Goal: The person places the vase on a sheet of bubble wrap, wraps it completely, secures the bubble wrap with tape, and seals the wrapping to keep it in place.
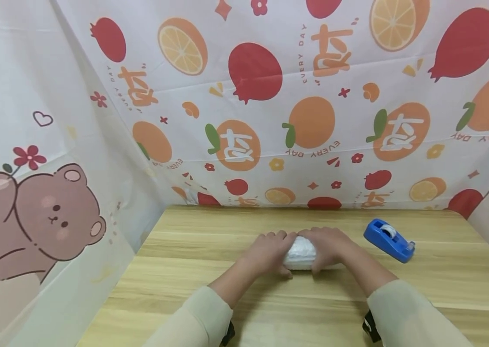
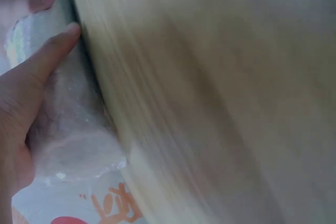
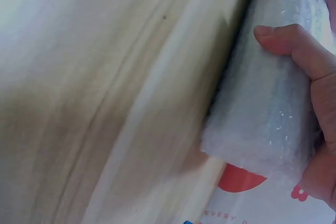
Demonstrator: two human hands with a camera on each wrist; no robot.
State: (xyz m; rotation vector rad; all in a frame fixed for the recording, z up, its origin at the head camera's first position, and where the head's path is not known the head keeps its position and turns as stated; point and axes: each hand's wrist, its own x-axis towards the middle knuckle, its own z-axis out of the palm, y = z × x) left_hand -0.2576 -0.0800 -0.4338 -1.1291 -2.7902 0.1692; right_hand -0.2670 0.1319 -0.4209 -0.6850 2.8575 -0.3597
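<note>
A cylindrical bundle of clear bubble wrap [image 1: 300, 251] lies crosswise on the wooden table, held between both hands. My left hand [image 1: 270, 251] grips its left part, the thumb on the near side and the fingers over the top. On the right part, my right hand [image 1: 329, 246] holds it the same way. In the left wrist view the bubble wrap [image 2: 76, 114] runs past the thumb to a squared-off end. The right wrist view shows the bubble wrap [image 3: 262, 98] with its shiny bubbles and folded end under the right thumb. Whatever is inside the wrap is hidden.
A blue tape dispenser [image 1: 389, 240] with a roll of tape sits on the table to the right of my right hand. The wooden table [image 1: 175, 270] ends at a fruit-printed cloth [image 1: 313, 159] behind. Another cloth with a printed bear [image 1: 59, 212] hangs at the left.
</note>
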